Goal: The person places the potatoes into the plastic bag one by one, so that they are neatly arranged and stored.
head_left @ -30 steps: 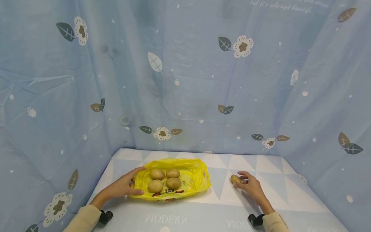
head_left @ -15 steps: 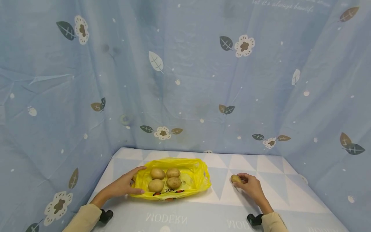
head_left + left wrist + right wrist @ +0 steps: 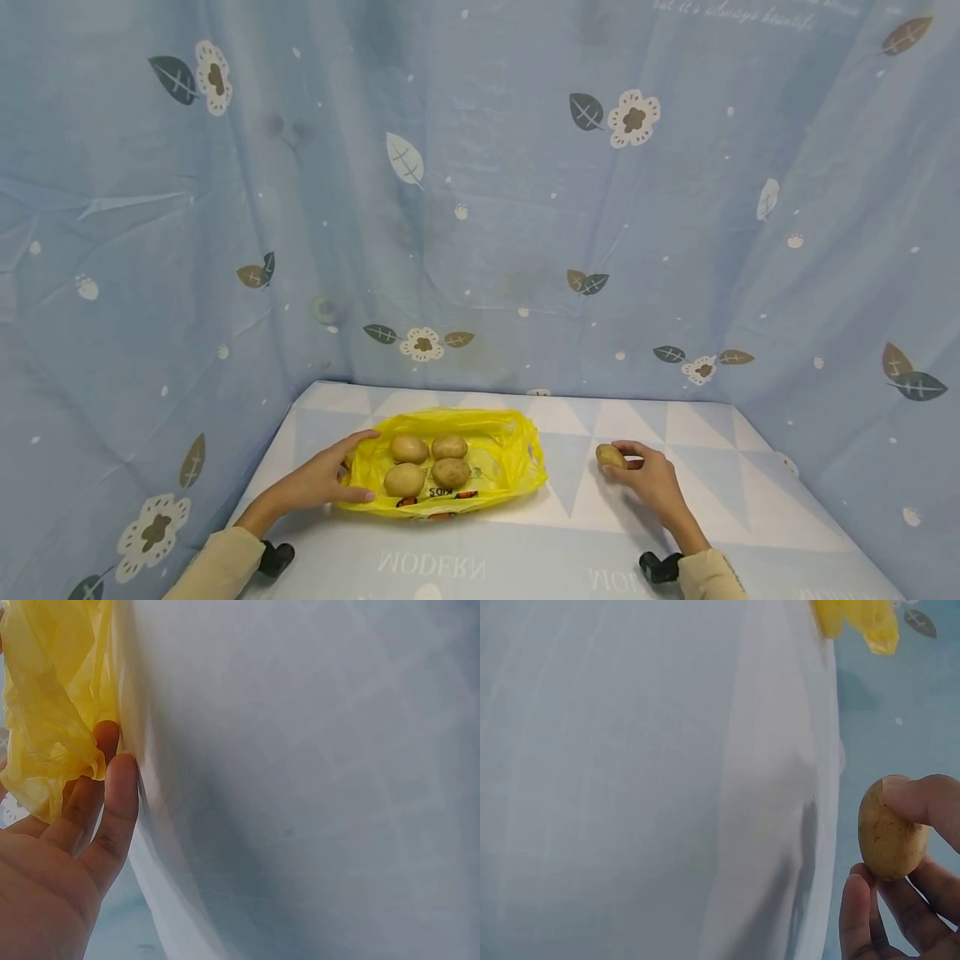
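Observation:
A yellow plastic bag point(image 3: 491, 429) lies spread open on the table, with several potatoes point(image 3: 408, 448) grouped inside its left half. At the bag's left end is my left hand point(image 3: 318, 477), thumb along the near edge and index finger at the far edge. In the left wrist view, the fingers point(image 3: 112, 817) of that hand curve around the crumpled yellow end. To the right of the bag, my right hand point(image 3: 651, 483) pinches a single potato point(image 3: 891, 838) between thumb and fingertips. The right wrist view has the thumb on top of it and fingers beneath.
The table point(image 3: 570, 542) has a pale blue and white triangle-pattern cover with mirrored lettering near its front. A blue curtain point(image 3: 495, 208) with leaves and flowers encloses the back and both sides. Black straps with camera mounts point(image 3: 660, 568) are on both wrists.
The potato in my right hand has risen slightly as the thumb and fingers settled on it. My left hand and the bag have stayed in place.

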Tool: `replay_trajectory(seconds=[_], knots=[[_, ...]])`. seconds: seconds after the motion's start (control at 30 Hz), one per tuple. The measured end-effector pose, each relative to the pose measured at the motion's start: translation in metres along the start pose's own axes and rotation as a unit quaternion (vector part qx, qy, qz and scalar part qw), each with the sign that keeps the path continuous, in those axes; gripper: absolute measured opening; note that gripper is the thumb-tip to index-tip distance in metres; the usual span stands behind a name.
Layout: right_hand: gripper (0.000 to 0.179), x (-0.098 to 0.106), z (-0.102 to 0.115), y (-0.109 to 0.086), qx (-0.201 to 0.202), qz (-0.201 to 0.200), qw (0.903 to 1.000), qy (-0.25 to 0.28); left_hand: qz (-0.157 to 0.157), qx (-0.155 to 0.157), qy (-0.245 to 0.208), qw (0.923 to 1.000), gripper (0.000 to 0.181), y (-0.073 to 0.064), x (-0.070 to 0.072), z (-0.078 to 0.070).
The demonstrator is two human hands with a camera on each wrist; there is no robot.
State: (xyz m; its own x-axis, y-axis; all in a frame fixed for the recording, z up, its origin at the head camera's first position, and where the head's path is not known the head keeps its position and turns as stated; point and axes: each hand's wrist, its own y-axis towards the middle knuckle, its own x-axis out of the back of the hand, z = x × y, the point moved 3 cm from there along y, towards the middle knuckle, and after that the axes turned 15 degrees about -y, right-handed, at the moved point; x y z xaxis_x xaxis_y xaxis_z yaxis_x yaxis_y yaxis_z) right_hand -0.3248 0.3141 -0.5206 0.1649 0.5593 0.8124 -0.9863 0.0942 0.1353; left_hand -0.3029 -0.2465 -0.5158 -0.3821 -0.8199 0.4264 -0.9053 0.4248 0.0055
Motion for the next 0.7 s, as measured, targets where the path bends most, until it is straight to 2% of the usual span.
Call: replay_trajectory(seconds=[0.27,0.5,0.7], knots=[[0.052,-0.003,0.008,-0.001,0.006,0.003,0.9998,0.018,-0.003,0.011,-0.006,0.9999,0.095,-0.002,-0.001,-0.004],[0.052,-0.004,0.013,-0.001,0.007,0.007,0.9995,0.03,-0.003,0.008,0.001,1.0,0.096,-0.003,-0.001,-0.008],[0.052,-0.007,0.016,-0.002,0.013,0.004,0.9994,0.03,-0.002,0.007,-0.005,1.0,0.095,-0.002,-0.001,-0.005]])
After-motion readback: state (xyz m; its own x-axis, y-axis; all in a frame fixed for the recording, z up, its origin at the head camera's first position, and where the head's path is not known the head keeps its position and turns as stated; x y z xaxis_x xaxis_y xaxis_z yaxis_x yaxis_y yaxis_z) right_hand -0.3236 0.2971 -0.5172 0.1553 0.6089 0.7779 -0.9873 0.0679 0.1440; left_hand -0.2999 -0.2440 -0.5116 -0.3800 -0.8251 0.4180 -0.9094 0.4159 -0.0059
